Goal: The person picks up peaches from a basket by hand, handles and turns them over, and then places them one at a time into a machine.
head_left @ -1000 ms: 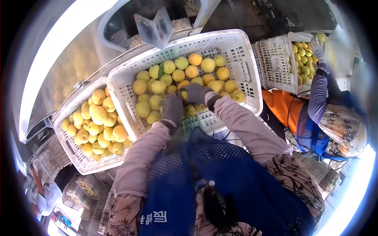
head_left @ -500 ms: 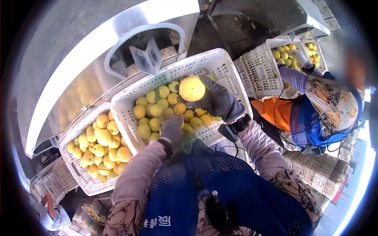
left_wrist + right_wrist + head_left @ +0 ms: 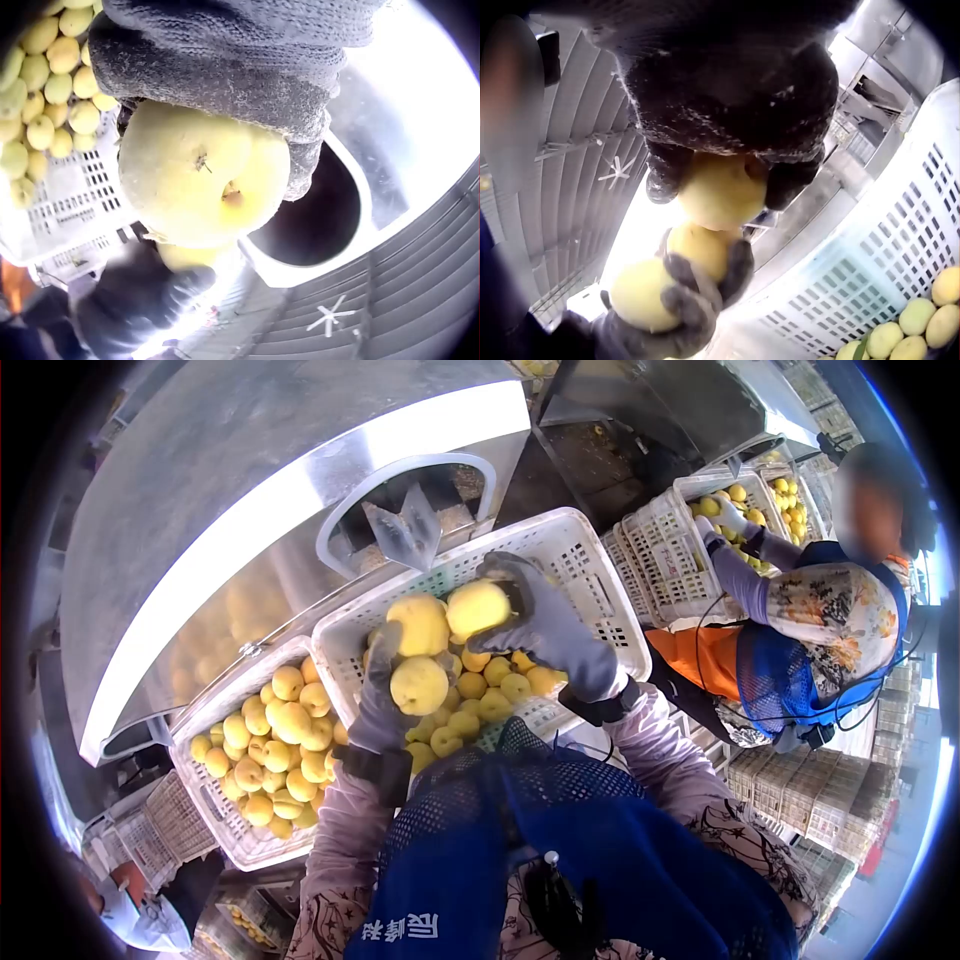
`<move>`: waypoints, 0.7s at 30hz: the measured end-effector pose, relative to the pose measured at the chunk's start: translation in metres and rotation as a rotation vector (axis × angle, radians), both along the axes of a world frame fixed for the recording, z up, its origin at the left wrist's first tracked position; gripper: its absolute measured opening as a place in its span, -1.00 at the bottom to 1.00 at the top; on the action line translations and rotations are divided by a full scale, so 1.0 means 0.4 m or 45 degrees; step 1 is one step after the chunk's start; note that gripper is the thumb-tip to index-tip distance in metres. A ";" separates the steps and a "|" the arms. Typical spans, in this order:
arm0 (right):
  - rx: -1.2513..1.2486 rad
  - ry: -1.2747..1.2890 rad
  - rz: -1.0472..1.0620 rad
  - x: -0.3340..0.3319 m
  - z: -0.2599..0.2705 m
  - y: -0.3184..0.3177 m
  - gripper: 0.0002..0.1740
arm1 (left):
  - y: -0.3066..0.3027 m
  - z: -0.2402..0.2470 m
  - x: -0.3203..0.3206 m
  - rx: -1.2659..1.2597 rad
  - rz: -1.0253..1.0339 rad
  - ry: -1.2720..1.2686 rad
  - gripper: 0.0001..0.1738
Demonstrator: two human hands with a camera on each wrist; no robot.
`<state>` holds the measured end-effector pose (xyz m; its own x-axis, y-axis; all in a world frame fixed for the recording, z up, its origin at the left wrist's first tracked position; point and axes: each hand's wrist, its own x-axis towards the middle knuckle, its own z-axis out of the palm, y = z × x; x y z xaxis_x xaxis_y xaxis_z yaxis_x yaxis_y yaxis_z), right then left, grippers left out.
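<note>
My gloved left hand (image 3: 378, 705) grips two yellow peaches above the middle crate; one peach (image 3: 419, 686) is lower and the other peach (image 3: 416, 624) above it. In the left wrist view a large peach (image 3: 199, 176) fills the glove's grasp, its stem hollow showing. The gloved right hand (image 3: 560, 638) holds another peach (image 3: 477, 609) close beside the left hand's fruit, thumb and fingers around it. Below both hands, the white slotted crate (image 3: 590, 555) contains many more peaches (image 3: 494, 706), partly covered by the hands.
Left of it stands another white crate (image 3: 250, 847) heaped with peaches. A metal machine (image 3: 200, 510) with a rounded edge and a notched chute plate (image 3: 405, 528) borders the crates' far side. To the right, another person (image 3: 830, 620) reaches into a crate (image 3: 655, 555).
The right hand rose from the crate with a peach and shifted slightly. The left hand came up from among the fruit and now grips two peaches. The head view has tilted upward.
</note>
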<state>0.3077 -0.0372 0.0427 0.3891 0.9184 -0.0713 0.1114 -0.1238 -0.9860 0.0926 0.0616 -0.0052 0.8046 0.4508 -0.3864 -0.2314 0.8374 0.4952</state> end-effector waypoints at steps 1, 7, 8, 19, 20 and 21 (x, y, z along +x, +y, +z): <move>0.007 -0.001 0.008 -0.007 0.015 0.014 -0.14 | 0.008 0.021 0.003 -0.046 0.161 -0.053 -0.22; -0.107 0.596 0.232 -0.031 0.061 0.056 -0.18 | 0.003 0.048 -0.021 0.274 0.210 0.051 -0.29; -0.147 0.546 0.264 -0.041 0.085 0.057 -0.15 | 0.000 0.041 -0.026 0.136 0.238 -0.002 -0.30; 0.010 -0.145 0.322 -0.058 0.053 0.167 0.05 | 0.064 -0.009 -0.004 0.268 0.316 -0.090 -0.24; 0.116 -0.317 0.383 -0.060 0.065 0.161 0.06 | 0.061 -0.008 0.002 0.247 0.352 -0.036 -0.18; 0.111 -0.314 0.386 -0.061 0.080 0.155 0.06 | 0.060 -0.022 -0.007 0.242 0.354 -0.032 -0.18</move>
